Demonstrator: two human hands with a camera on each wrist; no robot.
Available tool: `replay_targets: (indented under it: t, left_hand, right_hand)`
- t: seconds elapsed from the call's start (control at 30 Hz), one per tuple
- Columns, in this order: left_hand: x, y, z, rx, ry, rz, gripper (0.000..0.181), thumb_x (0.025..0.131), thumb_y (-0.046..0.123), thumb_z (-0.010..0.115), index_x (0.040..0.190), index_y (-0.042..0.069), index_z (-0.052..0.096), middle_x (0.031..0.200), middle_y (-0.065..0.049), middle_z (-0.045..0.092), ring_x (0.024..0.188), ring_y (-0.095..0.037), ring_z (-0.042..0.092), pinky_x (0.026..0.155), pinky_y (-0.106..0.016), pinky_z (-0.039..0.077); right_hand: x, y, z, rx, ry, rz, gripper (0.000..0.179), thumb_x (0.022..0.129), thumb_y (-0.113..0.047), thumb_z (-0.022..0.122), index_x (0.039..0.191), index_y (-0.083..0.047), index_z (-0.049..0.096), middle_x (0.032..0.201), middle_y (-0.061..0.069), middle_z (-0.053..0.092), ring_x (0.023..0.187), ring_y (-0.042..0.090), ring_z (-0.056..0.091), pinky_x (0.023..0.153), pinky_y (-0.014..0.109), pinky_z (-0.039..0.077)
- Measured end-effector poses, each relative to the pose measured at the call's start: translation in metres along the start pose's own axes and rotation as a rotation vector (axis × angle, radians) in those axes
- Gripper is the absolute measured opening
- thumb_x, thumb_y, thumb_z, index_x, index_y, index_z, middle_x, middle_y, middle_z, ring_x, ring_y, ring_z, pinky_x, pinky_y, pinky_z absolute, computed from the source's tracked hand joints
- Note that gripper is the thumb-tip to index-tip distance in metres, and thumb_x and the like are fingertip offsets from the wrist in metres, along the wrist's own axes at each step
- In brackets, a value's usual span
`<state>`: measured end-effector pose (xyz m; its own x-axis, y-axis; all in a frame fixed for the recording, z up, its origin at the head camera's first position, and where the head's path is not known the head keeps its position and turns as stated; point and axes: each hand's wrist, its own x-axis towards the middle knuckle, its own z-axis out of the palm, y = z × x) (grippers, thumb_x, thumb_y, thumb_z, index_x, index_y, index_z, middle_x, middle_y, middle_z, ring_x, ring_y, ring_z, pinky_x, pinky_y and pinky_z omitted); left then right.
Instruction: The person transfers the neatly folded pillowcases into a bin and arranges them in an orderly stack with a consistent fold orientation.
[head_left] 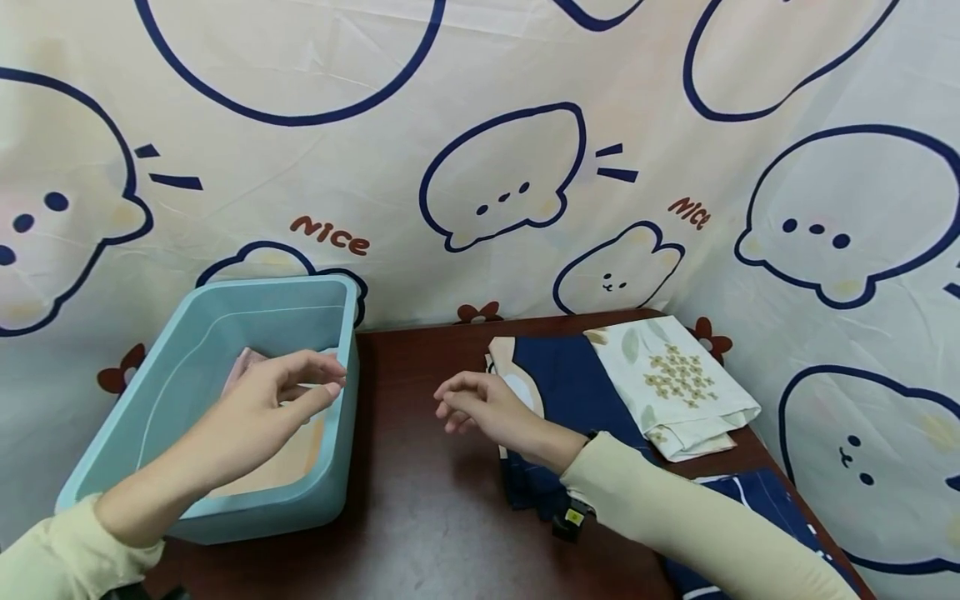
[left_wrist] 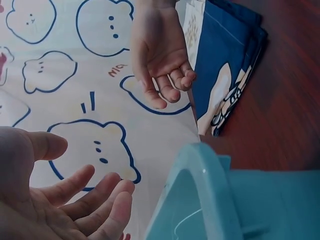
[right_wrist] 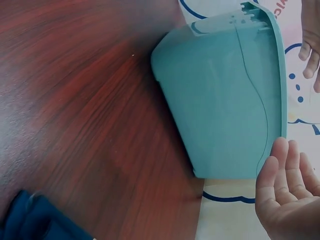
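My left hand hovers over the blue plastic bin, fingers loosely bent and holding nothing. Inside the bin lie a pinkish cloth and a tan flat piece, partly hidden by that hand. To the bin's right, my right hand hangs above the table with relaxed, empty fingers. Beneath and beside its wrist lies a folded navy cloth with a cartoon print. The left wrist view shows the left hand with its fingers spread apart; the right wrist view shows the right hand with nothing in it.
A folded white floral cloth overlaps the navy one at the back right. Another navy cloth with white lines lies near the right edge, partly behind the right sleeve. The dark red-brown table is backed by a cartoon-printed curtain.
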<state>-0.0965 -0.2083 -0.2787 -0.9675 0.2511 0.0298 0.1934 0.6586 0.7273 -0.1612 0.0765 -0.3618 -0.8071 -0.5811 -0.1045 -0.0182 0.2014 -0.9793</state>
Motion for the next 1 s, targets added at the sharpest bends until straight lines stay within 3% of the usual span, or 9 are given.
replay_targets:
  t: [0.03,0.13,0.2,0.37,0.5,0.7,1.0]
  left_hand:
    - [-0.001,0.000,0.001,-0.001,0.005,0.008,0.026,0.104,0.026,0.056,0.126,0.012,0.064,0.126,-0.010,0.070,0.109,-0.025,0.069,0.097,-0.046,0.045]
    - [-0.001,0.001,0.006,-0.016,0.019,0.035,0.025,0.104,0.022,0.057,0.124,0.009,0.065,0.125,-0.011,0.070,0.109,-0.024,0.068,0.093,-0.030,0.051]
    - [0.000,0.003,0.010,-0.019,0.023,0.048,0.026,0.104,0.020,0.057,0.124,0.007,0.065,0.124,-0.012,0.070,0.109,-0.023,0.067,0.083,-0.022,0.054]
    - [0.001,0.010,0.021,-0.061,0.004,0.034,0.030,0.103,0.021,0.059,0.129,0.006,0.062,0.130,-0.014,0.066,0.111,-0.027,0.068,0.087,-0.034,0.057]
    - [0.000,0.015,0.028,-0.090,-0.017,0.018,0.033,0.103,0.023,0.060,0.132,0.007,0.059,0.133,-0.014,0.063,0.112,-0.029,0.068,0.087,-0.044,0.057]
    - [-0.002,0.019,0.039,-0.127,-0.040,0.040,0.031,0.102,0.023,0.060,0.130,0.008,0.060,0.130,-0.011,0.064,0.107,-0.020,0.069,0.083,-0.034,0.055]
    - [-0.003,0.022,0.057,-0.174,-0.050,0.018,0.031,0.101,0.024,0.062,0.129,0.011,0.059,0.126,-0.007,0.065,0.106,-0.016,0.066,0.080,-0.030,0.054]
  right_hand:
    - [-0.001,0.001,-0.001,-0.007,-0.001,-0.003,0.030,0.107,-0.022,0.048,0.124,-0.001,0.062,0.113,0.023,0.068,0.086,0.012,0.069,0.089,0.039,0.059]
    - [-0.006,0.003,-0.004,-0.019,-0.008,-0.008,0.029,0.107,-0.020,0.048,0.125,0.000,0.061,0.113,0.025,0.067,0.088,0.016,0.070,0.090,0.039,0.059]
    - [-0.008,0.004,-0.007,-0.027,-0.007,-0.006,0.029,0.107,-0.020,0.048,0.125,-0.001,0.061,0.112,0.023,0.068,0.090,0.018,0.070,0.090,0.039,0.058]
    - [-0.014,0.003,-0.018,-0.042,0.012,-0.016,0.031,0.108,-0.024,0.047,0.125,-0.002,0.061,0.108,0.013,0.069,0.092,0.021,0.070,0.091,0.045,0.058]
    - [-0.017,0.005,-0.024,-0.044,0.031,-0.015,0.033,0.108,-0.026,0.047,0.126,-0.002,0.061,0.111,0.017,0.069,0.092,0.020,0.070,0.092,0.046,0.058]
    - [-0.024,0.016,-0.030,-0.051,0.072,0.020,0.031,0.109,-0.025,0.046,0.126,-0.004,0.061,0.109,0.012,0.069,0.090,0.016,0.070,0.085,0.031,0.058]
    - [-0.030,0.028,-0.041,-0.063,0.108,0.036,0.032,0.109,-0.025,0.046,0.126,-0.003,0.061,0.109,0.013,0.070,0.092,0.021,0.071,0.084,0.030,0.058]
